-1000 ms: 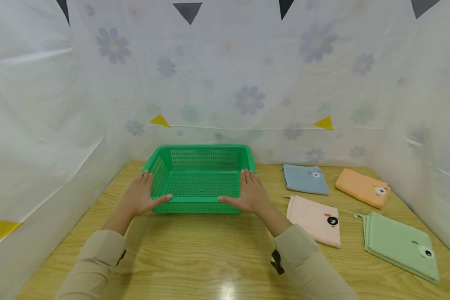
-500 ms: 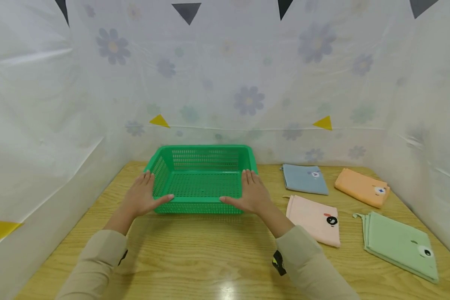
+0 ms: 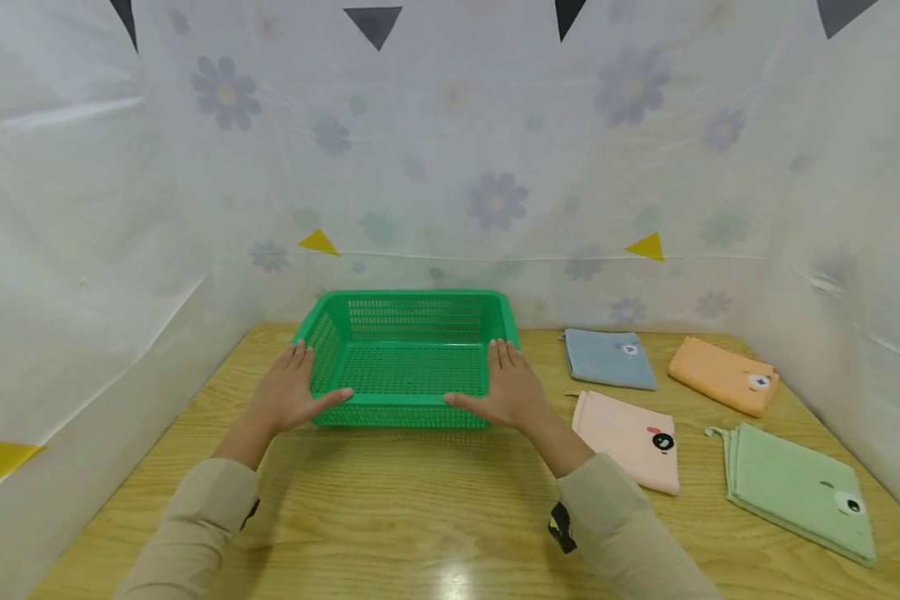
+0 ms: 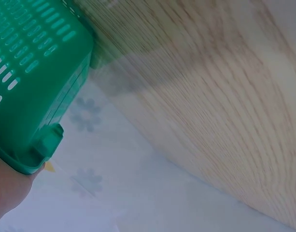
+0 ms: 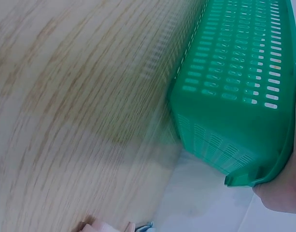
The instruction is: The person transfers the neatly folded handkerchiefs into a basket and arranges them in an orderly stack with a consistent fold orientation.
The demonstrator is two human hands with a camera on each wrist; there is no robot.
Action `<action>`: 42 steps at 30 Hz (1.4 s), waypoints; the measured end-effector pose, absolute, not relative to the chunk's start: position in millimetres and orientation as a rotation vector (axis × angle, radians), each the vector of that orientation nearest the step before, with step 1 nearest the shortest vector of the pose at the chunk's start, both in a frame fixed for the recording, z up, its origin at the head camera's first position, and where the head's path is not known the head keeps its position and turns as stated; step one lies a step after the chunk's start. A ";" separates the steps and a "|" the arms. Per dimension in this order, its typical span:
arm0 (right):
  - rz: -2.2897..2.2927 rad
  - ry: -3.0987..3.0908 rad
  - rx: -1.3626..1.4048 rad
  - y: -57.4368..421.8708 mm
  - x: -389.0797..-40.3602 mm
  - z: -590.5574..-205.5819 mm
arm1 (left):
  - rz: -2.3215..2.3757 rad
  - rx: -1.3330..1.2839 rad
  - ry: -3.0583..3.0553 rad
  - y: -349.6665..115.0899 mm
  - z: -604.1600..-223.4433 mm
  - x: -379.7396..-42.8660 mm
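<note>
A green plastic basket point(image 3: 412, 411) with slotted walls stands on the table, and nothing lies inside it. My left hand point(image 3: 283, 398) rests on its front left corner, fingers straight along the side rim and thumb on the front rim. On the front right corner my right hand point(image 3: 513, 390) lies the same way, mirrored. The left wrist view has the basket wall point(image 4: 41, 96) with part of the left hand point(image 4: 10, 186) at the rim. In the right wrist view, part of the right hand point(image 5: 280, 193) touches the rim of the basket point(image 5: 225, 111); its fingertips are hidden.
Right of the basket lie folded cloths: blue point(image 3: 607, 360), orange point(image 3: 720, 375), pink point(image 3: 622, 433) and green point(image 3: 795, 487), each with a face detail. The wooden table point(image 3: 390, 517) is bounded by a flowered white sheet point(image 3: 420, 167) behind and at the sides.
The basket has slid slightly to the right along the table, with both hands moving along on its corners. The cloths lie as before.
</note>
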State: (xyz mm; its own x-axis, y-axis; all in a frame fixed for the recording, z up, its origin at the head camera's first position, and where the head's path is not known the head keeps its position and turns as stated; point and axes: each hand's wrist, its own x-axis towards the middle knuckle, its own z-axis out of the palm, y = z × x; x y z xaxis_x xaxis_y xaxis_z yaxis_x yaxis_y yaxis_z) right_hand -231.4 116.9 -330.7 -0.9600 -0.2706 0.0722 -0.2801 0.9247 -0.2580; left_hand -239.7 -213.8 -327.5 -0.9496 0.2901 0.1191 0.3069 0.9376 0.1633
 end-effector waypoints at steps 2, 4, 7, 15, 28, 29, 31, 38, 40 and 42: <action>0.414 -3.043 0.434 117.7 -231.3 -331.1 | -0.278 -0.463 -3.002 -212.6 -327.4 -239.6; 0.408 -3.041 0.434 118.4 -231.1 -331.4 | -0.277 -0.460 -3.008 -211.6 -327.4 -239.6; 0.408 -3.040 0.433 119.5 -230.6 -331.6 | -0.280 -0.455 -3.012 -210.6 -327.7 -239.9; 0.398 -3.036 0.433 122.6 -229.2 -332.3 | -0.283 -0.466 -2.998 -207.7 -330.2 -241.3; 0.410 -3.018 0.444 128.0 -227.4 -331.5 | -0.289 -0.464 -2.997 -203.1 -328.2 -240.6; 0.410 -3.021 0.444 128.6 -227.4 -331.3 | -0.286 -0.464 -2.996 -202.8 -328.1 -240.8; 0.403 -3.022 0.443 129.4 -227.2 -331.0 | -0.283 -0.463 -2.994 -202.2 -328.1 -241.3; 0.394 -3.012 0.450 132.7 -226.0 -330.7 | -0.283 -0.465 -2.993 -199.8 -329.5 -242.3; 0.388 -3.007 0.450 133.7 -226.0 -331.1 | -0.284 -0.465 -2.995 -198.6 -329.5 -242.3; 0.391 -3.003 0.450 134.8 -226.0 -331.5 | -0.290 -0.464 -2.999 -197.8 -329.7 -242.5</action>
